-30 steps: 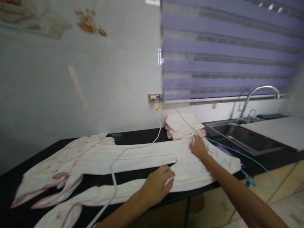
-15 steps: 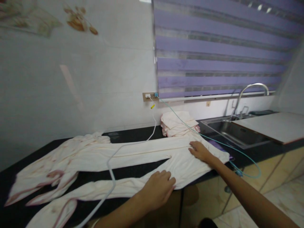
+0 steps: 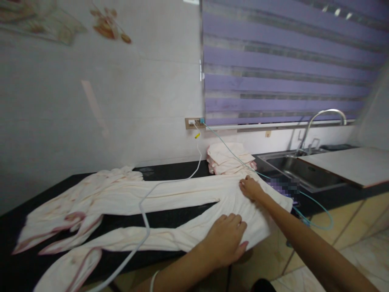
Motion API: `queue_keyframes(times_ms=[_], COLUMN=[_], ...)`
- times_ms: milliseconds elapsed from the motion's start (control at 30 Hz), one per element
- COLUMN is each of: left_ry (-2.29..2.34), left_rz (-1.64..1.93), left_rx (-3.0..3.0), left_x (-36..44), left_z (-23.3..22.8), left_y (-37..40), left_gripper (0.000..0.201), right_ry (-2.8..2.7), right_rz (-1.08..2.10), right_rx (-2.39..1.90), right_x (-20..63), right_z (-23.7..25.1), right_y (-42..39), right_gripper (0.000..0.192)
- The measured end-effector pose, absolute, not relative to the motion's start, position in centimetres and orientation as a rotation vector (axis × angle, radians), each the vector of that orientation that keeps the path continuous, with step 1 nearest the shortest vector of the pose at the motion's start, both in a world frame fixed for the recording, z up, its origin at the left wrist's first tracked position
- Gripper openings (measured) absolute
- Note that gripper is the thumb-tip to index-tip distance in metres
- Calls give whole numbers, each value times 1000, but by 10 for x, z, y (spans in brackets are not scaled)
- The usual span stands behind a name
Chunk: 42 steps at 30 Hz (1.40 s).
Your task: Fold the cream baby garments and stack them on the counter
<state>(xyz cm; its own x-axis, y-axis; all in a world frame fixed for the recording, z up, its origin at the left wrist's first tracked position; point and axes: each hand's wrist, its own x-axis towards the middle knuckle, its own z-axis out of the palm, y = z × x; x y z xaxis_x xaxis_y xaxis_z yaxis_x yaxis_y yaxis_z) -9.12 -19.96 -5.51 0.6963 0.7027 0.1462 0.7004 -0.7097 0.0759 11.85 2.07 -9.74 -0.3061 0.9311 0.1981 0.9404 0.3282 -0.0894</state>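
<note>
White trousers [image 3: 188, 192] lie spread along the dark counter, legs to the left and waist to the right. At the front side of the hip part, my left hand [image 3: 226, 237] has its fingers curled over the cloth and its thumb by the front edge. My right hand [image 3: 251, 189] presses bunched fingers into the cloth near the far side, below a folded stack of pale clothes [image 3: 229, 156]. Some of the cloth between and right of the hands hangs past the counter's front edge. The fingertips' grip is partly hidden.
A white cable [image 3: 144, 219] crosses the trouser legs, and a thin green cable [image 3: 226, 146] passes over the stack; both run from a wall socket [image 3: 194, 123]. Pink-edged white clothing [image 3: 69, 202] lies left. A sink [image 3: 299, 170] and a white board [image 3: 349, 162] are at right.
My left hand has moved right along the front edge of the trousers. My right hand has shifted slightly left, its fingers now drawn closer together. The front hip cloth has shifted with them.
</note>
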Motion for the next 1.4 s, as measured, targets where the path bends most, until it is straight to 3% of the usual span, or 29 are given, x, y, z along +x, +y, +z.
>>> queue_keyframes(times_ms=[133,333,567,733,933,1100,1300,1400], left_ry=[1243,1218,914,1359,1922,1642,1497,1435], left_rz=[330,238,286,520,290,192,755,818], left_rx=[2819,2821,2750,2548,2335,2322,2013,1808], left_x=[-58,-54,-72,-95,-160,-189,-195,-206], left_z=[-77,-96,-76,-57,-44,-43,-54,-60], left_y=[-181,-179,-205,-184,-146,-137,-127,-121], left_gripper=[68,78,75,50,37,17,24,35], right_ry=[-2285,-2403,-2415,-2256,-1995,-2039,-2146,-2166], right_rz=[-153,-35,161,-70,-304,-286,-302,-315], right_rx=[-1735,-1878,-1978,-1867,-1498,-1566,-1711,-1779], right_x=[118,119,108,108,116,118,115,113], right_z=[-110,-115,-109,-117,-119,-122,-121,-119], right_y=[14,16,25,16,9,13,13,13], right_gripper=[47,66,77,75,48,35,36,37])
